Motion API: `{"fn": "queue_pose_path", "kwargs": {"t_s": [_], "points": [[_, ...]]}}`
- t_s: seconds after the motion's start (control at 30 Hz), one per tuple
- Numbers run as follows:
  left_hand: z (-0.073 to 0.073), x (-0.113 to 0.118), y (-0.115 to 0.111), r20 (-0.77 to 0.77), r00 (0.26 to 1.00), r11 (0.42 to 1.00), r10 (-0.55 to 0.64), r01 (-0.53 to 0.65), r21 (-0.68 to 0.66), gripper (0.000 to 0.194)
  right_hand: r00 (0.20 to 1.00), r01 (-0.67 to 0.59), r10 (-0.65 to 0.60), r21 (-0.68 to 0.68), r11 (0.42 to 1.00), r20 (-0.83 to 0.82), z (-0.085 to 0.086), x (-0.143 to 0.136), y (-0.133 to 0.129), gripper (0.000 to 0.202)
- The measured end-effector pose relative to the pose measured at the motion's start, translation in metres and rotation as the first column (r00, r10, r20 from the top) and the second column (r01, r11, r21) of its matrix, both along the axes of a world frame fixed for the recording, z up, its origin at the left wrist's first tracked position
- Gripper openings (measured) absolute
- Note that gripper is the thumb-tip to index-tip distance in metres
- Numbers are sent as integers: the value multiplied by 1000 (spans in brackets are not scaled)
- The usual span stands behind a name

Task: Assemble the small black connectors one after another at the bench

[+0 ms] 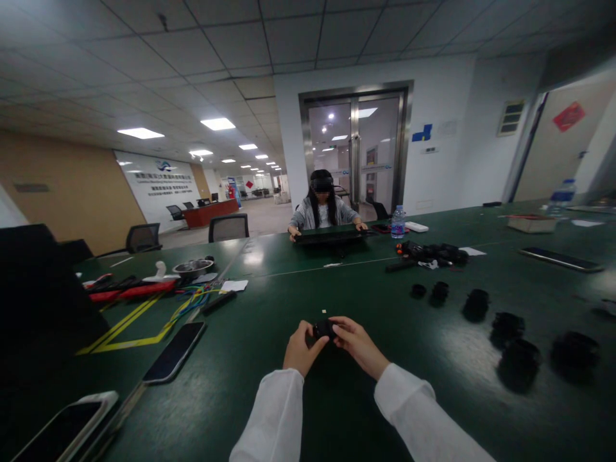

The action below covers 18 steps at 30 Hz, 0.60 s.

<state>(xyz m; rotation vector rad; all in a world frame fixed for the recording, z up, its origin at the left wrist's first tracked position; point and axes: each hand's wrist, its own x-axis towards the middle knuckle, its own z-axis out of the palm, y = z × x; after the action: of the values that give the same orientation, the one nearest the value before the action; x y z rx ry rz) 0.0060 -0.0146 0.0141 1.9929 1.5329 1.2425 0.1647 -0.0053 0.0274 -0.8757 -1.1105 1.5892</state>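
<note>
Black and rounded, a small piece (324,330) is held over the dark-green, glossy-topped bench (274,289): we have our left hand (301,350) closed around its left side and our right hand (360,344) pinching its right. Further right, we see several short black cylinders (476,305) on the bench.

Green tabletop (269,305) is spanning foreground; dark phone (175,353) and white-edged phone (60,427) are lying at left, near yellow tape (135,344); coloured wires (195,300), metal bowl (192,268) and white paper (235,287) are resting beyond; black cylindrical pieces (476,304) are sitting spaced out at right; third phone (561,259), low beige box (531,223), labelled bottle (398,224) and black parts in jumble (450,254) are occupying farther right; small white scrap (324,311) is lying near centre
</note>
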Motion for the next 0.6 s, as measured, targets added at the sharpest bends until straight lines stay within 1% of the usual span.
{"fn": "queue_pose_path", "kwargs": {"t_s": [0.03,0.1,0.17,0.27,0.37,0.5,0.6], "points": [[-1,1,0,27,1000,1000,-7,7,-20,26,1000,10,-10,-6,1000,-16,0,0,0,30],[-1,2,-1,76,996,998,-40,44,-49,42,999,19,-19,-25,1000,-36,1,0,0,29],[0,2,-1,86,993,994,-87,92,-63,49,999,25,-26,-40,999,-45,3,0,-2,27],[1,1,-2,66,991,991,-113,117,-65,45,998,30,-32,-50,998,-44,6,1,-3,24],[3,-1,-2,73,991,989,-114,120,-81,41,999,12,-14,-47,999,-40,5,2,-3,25],[6,0,-3,68,996,994,-64,69,-82,27,999,-30,30,-1,1000,-33,0,2,0,29],[9,1,-4,49,998,996,-32,36,-79,25,999,-43,43,9,999,-9,0,3,0,29]]}}
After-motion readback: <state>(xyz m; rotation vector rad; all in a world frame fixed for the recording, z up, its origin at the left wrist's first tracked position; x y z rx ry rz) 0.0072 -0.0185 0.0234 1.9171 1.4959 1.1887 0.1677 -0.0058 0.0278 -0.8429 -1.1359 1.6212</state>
